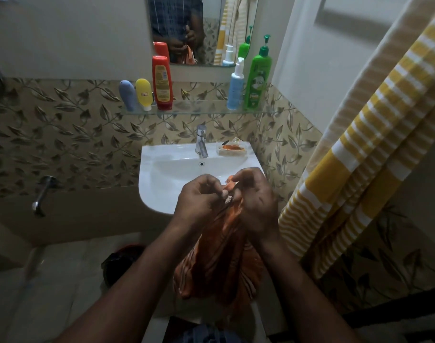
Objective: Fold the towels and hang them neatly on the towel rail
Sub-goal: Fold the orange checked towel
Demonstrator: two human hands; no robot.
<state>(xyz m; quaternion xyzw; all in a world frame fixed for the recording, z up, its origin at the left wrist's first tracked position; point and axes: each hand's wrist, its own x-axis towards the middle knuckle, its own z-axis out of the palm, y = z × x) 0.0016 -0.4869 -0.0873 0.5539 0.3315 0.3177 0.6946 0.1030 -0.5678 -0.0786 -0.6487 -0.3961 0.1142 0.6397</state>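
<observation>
Yellow-and-white striped towel (360, 149) hangs in long folds down the right side, its length slanting from upper right to lower left. Leaf-patterned tiles (63, 134) cover the wall behind a white sink (159, 177). In front of the sink's rim an orange striped towel (221, 261) hangs bunched, its long axis running down toward the floor, top end up at the hands. The left hand (201, 198) and right hand (257, 203) each pinch its upper edge, close together. Bottles (162, 82) stand on a glass shelf (199, 108) above the tap (201, 142).
</observation>
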